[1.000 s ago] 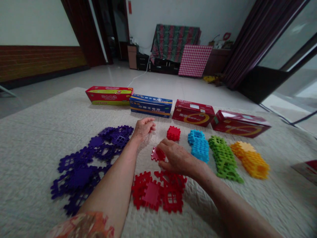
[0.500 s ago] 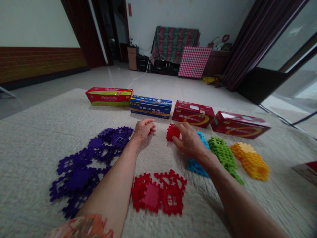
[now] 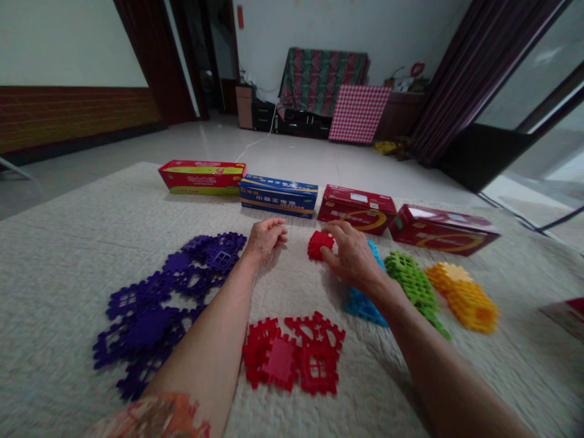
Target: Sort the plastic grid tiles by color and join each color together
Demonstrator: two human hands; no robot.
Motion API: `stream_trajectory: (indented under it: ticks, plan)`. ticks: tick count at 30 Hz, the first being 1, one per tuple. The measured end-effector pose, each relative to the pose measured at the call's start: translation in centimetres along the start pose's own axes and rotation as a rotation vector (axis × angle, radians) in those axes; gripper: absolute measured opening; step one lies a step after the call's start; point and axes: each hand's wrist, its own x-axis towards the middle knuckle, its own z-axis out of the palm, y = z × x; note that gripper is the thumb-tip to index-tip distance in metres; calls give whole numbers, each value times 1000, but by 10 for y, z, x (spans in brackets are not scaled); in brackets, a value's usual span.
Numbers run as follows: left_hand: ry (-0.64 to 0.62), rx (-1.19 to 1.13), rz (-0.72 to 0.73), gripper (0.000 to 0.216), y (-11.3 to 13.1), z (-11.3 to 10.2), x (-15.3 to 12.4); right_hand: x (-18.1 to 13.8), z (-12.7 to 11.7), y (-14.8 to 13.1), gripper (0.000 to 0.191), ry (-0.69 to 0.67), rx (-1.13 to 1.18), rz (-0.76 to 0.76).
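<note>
My right hand [image 3: 349, 252] is at the right side of a small stack of red plastic interlocking tiles [image 3: 318, 245]. Its thumb and fingers are apart around the stack's edge, and the stack lies flat on the mat. To the left, my left hand [image 3: 267, 237] rests on the mat with loosely curled fingers and nothing visible in them. Nearer to me lies a group of red tiles [image 3: 279, 360], some with window cut-outs. Blue tiles [image 3: 362, 306] are partly hidden under my right wrist. A spread of purple tiles [image 3: 148, 328] lies beside my left forearm.
Green tiles [image 3: 413, 286] and yellow tiles [image 3: 465, 295] lie to the right on the quilted mat [image 3: 292, 280]. Along its far side stand a red-and-green box [image 3: 203, 178], a blue box [image 3: 278, 196] and two dark red boxes [image 3: 358, 208]. Another box [image 3: 566, 313] shows at the right edge.
My right hand has shifted slightly right and its fingers have loosened from the red stack, which now lies flatter. My left hand has stayed in place.
</note>
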Motion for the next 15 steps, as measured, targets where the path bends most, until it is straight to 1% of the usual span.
stream_trajectory:
  ticks: [4, 7, 11, 15]
  plan:
    - [-10, -2, 26, 29, -3, -1, 1, -3, -6, -15, 22, 4, 87, -54]
    - [-3, 12, 64, 28, -5, -2, 3, -14, -5, -31, 21, -26, 175, -99]
    - [8, 20, 88, 28, -6, -1, 0, -42, -5, -56, 22, -109, 300, -149]
    - [-26, 69, 96, 24, -4, -2, -13, -78, -14, -74, 20, -128, 347, -117]
